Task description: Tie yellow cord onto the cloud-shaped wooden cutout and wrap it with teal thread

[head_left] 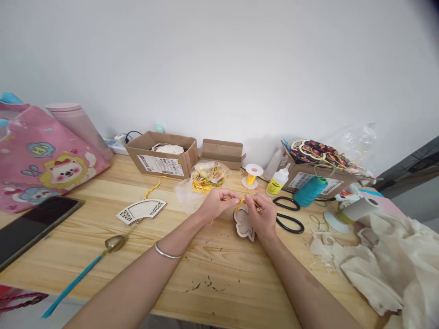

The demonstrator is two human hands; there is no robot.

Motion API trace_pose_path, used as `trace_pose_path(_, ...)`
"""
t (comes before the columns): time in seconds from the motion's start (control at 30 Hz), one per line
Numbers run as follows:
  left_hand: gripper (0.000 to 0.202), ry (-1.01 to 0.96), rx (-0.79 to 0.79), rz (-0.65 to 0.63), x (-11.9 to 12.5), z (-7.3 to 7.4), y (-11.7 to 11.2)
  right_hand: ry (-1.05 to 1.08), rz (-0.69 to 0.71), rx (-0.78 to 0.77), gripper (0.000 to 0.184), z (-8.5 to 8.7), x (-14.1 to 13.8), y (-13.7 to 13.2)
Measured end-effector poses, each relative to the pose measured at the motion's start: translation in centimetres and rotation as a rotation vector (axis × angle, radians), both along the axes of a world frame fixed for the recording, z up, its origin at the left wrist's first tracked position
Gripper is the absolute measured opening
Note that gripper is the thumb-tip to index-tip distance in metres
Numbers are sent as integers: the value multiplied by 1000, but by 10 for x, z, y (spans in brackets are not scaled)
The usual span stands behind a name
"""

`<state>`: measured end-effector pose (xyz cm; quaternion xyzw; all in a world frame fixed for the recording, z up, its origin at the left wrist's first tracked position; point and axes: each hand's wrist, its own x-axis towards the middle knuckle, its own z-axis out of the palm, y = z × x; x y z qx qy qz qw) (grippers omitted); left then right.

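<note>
Yellow cord point(238, 205) runs between my two hands, over the middle of the wooden table. My left hand point(219, 205) pinches it with thumb and forefinger. My right hand point(262, 212) is closed on the same cord, its fingertips close to the left ones. A flat wooden piece with a scalloped outline point(243, 225) lies just below the cord, partly covered by my right hand. Beyond my hands stands a white spool of yellow cord point(251, 175). To its right is a glue bottle with a yellow label point(277, 181). Black-handled scissors point(290, 223) lie beside my right hand, their blades hidden.
At left, a fan-shaped wooden ornament point(142, 211) with a teal tassel point(73, 285) lies near a phone point(34, 228) and pink bag point(55, 160). Cardboard boxes point(161, 164) line the wall. A teal thread cone point(311, 191) and crumpled cream fabric point(387, 260) are at right.
</note>
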<state>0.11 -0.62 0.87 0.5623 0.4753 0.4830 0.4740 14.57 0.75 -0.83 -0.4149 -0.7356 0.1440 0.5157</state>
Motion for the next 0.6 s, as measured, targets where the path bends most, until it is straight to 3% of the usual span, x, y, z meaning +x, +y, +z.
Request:
trace_pose_path(0.37, 21, -57, -74, -25, 1, -3, 2, 50, 9, -79, 32, -3, -1, 4)
trace_pose_path(0.6, 20, -88, -118, -67, 2, -2, 1, -10, -27, 1, 33, 1, -1, 1)
